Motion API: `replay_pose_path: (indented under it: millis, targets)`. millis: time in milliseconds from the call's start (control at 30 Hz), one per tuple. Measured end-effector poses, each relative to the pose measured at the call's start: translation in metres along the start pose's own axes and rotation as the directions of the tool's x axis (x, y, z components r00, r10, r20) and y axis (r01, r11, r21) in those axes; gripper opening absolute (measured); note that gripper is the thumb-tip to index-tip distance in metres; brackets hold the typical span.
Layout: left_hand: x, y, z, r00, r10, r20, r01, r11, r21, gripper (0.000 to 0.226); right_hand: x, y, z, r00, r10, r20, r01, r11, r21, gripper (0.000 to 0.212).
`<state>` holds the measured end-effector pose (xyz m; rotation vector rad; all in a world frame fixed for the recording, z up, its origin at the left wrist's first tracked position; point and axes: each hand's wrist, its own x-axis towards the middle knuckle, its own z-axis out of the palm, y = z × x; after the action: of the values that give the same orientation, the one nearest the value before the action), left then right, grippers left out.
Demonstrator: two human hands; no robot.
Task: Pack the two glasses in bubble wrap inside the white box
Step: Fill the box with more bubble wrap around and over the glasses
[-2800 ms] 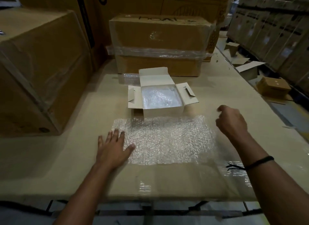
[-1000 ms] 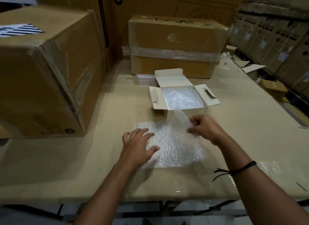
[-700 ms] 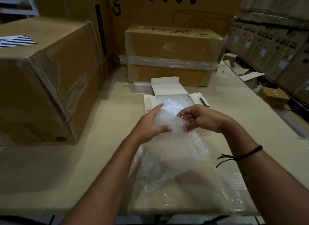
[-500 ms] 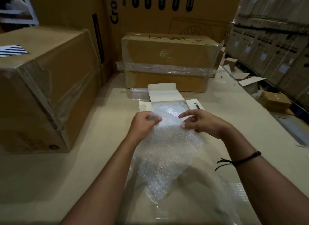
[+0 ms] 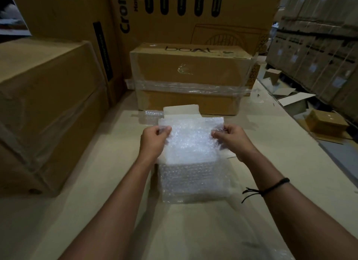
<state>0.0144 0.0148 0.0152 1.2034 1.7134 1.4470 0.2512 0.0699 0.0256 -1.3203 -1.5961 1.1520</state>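
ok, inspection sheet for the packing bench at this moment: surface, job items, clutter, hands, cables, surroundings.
Surface: beige table, dimly lit.
Job's things: bubble wrap sheet held over the white box, hiding most of it; the box's back flap stands open; the sheet's lower end hangs to the table; glasses not seen.
Clutter: scrap of bubble wrap behind the box, to its left.
Grippers: left hand and right hand each pinch an upper corner of the sheet.
Cables: nothing seen.
Surroundings: large carton at left, taped carton behind the box, small brown box beyond the table's right edge.
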Motion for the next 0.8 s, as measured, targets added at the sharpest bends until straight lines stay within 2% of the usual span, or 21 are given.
replay_pose_path:
  millis: [167,267,367,433,500,633,800]
  targets:
    - [0.041,-0.011,0.01,0.994,0.067,-0.085,-0.04,0.957,0.287,0.026,0.056,0.003,0.001,0.999,-0.038,0.007,0.038,0.941,-0.337,0.01]
    - [0.063,-0.016,0.017,0.989,0.127,-0.081,-0.066,0.85,0.523,0.027,0.085,0.006,0.009,0.996,-0.051,0.069,0.079,0.848,-0.525,0.014]
    - [0.082,-0.019,0.025,0.999,0.044,0.03,-0.052,0.693,0.719,0.02,0.112,0.013,0.01,0.984,0.042,0.172,0.087,0.727,-0.681,0.017]
    - [0.09,-0.026,0.028,0.991,-0.046,0.123,-0.07,0.605,0.793,0.023,0.12,0.019,0.009,0.963,0.131,0.234,0.077,0.702,-0.708,0.018]
    - [0.092,-0.033,0.029,0.98,-0.075,0.185,-0.113,0.556,0.823,0.021,0.12,0.025,0.01,0.951,0.147,0.271,0.091,0.707,-0.702,0.018]
    - [0.087,-0.038,0.026,0.964,-0.045,0.262,-0.173,0.641,0.747,0.014,0.107,0.031,0.013,0.96,0.11,0.258,0.103,0.717,-0.689,0.02]
    - [0.08,-0.043,0.018,0.958,-0.025,0.285,-0.189,0.693,0.696,0.023,0.074,0.038,0.013,0.975,0.139,0.173,0.031,0.686,-0.727,0.02]
